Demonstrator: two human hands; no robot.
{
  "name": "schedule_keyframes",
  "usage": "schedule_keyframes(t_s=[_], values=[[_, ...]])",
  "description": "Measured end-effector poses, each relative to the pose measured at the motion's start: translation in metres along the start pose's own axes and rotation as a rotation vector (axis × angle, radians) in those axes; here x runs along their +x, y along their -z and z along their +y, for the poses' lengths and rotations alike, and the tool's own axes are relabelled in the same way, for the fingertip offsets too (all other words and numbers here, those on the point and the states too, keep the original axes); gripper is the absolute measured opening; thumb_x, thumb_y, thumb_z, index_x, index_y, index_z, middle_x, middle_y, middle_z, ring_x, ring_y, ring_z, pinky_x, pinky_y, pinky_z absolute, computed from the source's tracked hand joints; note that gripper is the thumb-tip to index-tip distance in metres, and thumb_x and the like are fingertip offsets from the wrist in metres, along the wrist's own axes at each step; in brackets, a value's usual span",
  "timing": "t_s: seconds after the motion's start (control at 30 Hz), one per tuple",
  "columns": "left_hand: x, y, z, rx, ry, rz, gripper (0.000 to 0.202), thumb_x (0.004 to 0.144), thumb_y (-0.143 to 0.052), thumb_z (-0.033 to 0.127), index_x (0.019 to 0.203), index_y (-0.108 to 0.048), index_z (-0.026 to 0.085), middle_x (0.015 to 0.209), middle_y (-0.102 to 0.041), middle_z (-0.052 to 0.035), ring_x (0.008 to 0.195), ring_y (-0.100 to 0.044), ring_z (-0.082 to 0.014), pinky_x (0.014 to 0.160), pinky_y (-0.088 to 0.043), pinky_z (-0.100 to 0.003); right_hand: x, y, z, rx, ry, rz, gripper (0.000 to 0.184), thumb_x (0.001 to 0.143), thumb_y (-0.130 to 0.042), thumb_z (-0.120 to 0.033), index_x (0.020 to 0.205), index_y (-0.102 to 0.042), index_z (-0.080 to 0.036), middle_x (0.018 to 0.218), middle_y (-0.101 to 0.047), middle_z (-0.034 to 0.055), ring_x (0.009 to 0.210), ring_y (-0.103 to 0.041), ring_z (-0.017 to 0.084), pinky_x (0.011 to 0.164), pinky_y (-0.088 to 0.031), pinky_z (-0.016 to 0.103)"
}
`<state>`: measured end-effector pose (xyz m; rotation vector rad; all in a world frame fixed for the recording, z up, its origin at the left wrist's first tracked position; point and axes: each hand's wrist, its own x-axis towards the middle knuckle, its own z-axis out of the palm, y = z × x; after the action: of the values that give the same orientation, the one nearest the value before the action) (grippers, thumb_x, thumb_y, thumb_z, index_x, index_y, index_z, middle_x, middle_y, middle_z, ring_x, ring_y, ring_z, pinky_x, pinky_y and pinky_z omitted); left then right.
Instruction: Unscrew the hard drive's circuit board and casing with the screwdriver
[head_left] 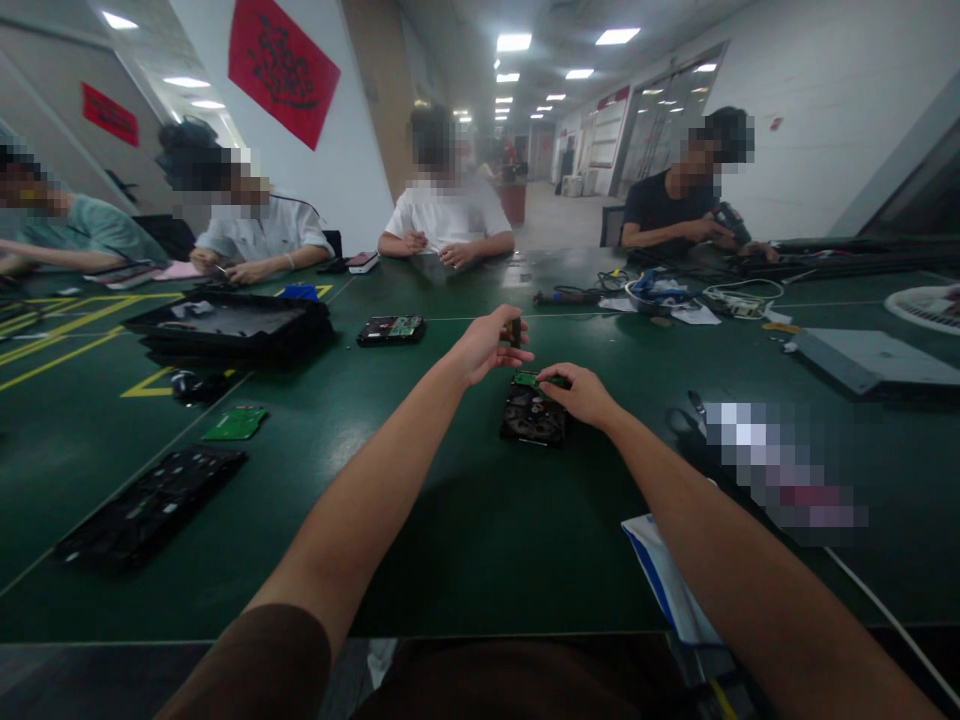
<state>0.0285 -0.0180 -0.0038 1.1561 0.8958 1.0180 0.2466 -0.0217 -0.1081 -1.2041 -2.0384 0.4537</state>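
A black hard drive [531,417] lies on the green table [480,540] straight ahead, with a green circuit board at its far end. My right hand [581,392] rests on the drive's far right corner, fingers pinched at the board's edge. My left hand [489,345] hovers just above and left of the drive, closed on a small dark tool [514,331] held upright.
A second hard drive [391,329] and a black tray [229,325] lie further left. A loose green board [237,423] and a keyboard-like black panel [150,505] sit near left. Several people work at the far edge. Cables and a bowl [652,292] are at far right, a white-blue sheet [664,580] near me.
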Motion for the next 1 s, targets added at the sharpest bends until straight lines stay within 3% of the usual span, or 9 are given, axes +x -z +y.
schedule_keyframes(t_s=[0.17, 0.33, 0.57, 0.83, 1.0], values=[[0.0007, -0.0001, -0.0009, -0.07, 0.012, -0.02, 0.028, 0.088, -0.058, 0.045, 0.092, -0.059, 0.018, 0.095, -0.072, -0.0126, 0.073, -0.075, -0.0236, 0.06, -0.054, -0.03, -0.0003, 0.0005, -0.0011, 0.001, -0.007, 0.005, 0.017, 0.088, -0.069, -0.031, 0.102, -0.077, -0.029, 0.112, -0.076, 0.0024, 0.103, -0.068, 0.023, 0.096, -0.05, 0.04], [-0.0007, 0.0001, 0.0027, 0.041, -0.02, 0.054, 0.03, 0.089, -0.054, 0.043, 0.09, -0.064, 0.015, 0.089, -0.067, -0.0091, 0.062, -0.07, -0.0168, 0.053, -0.049, -0.025, -0.0002, -0.0005, 0.0006, -0.004, 0.0, 0.001, 0.016, 0.089, -0.068, -0.032, 0.102, -0.076, -0.028, 0.113, -0.075, 0.0027, 0.105, -0.068, 0.023, 0.097, -0.049, 0.041], [-0.0024, -0.0044, 0.002, -0.024, 0.049, -0.035, 0.027, 0.089, -0.054, 0.043, 0.095, -0.059, 0.018, 0.09, -0.07, -0.0098, 0.068, -0.073, -0.0202, 0.055, -0.052, -0.027, -0.0004, -0.002, 0.0027, 0.004, -0.006, 0.012, 0.016, 0.089, -0.068, -0.031, 0.103, -0.076, -0.028, 0.111, -0.076, 0.0023, 0.101, -0.068, 0.022, 0.096, -0.049, 0.04], [-0.0004, 0.0002, 0.0048, 0.029, 0.004, 0.089, 0.029, 0.09, -0.05, 0.042, 0.089, -0.063, 0.015, 0.079, -0.066, -0.0077, 0.064, -0.071, -0.0187, 0.056, -0.052, -0.026, -0.0002, -0.0012, 0.0028, -0.001, -0.009, 0.006, 0.016, 0.089, -0.069, -0.032, 0.102, -0.076, -0.028, 0.114, -0.075, 0.0029, 0.104, -0.068, 0.023, 0.096, -0.049, 0.04], [-0.0012, -0.0037, 0.0032, 0.002, 0.026, 0.033, 0.026, 0.09, -0.053, 0.041, 0.093, -0.058, 0.017, 0.085, -0.07, -0.0094, 0.069, -0.074, -0.0214, 0.059, -0.055, -0.028, 0.0004, -0.0009, 0.0025, 0.001, 0.003, 0.005, 0.015, 0.089, -0.069, -0.031, 0.102, -0.076, -0.028, 0.113, -0.075, 0.0031, 0.105, -0.067, 0.023, 0.097, -0.049, 0.04]])
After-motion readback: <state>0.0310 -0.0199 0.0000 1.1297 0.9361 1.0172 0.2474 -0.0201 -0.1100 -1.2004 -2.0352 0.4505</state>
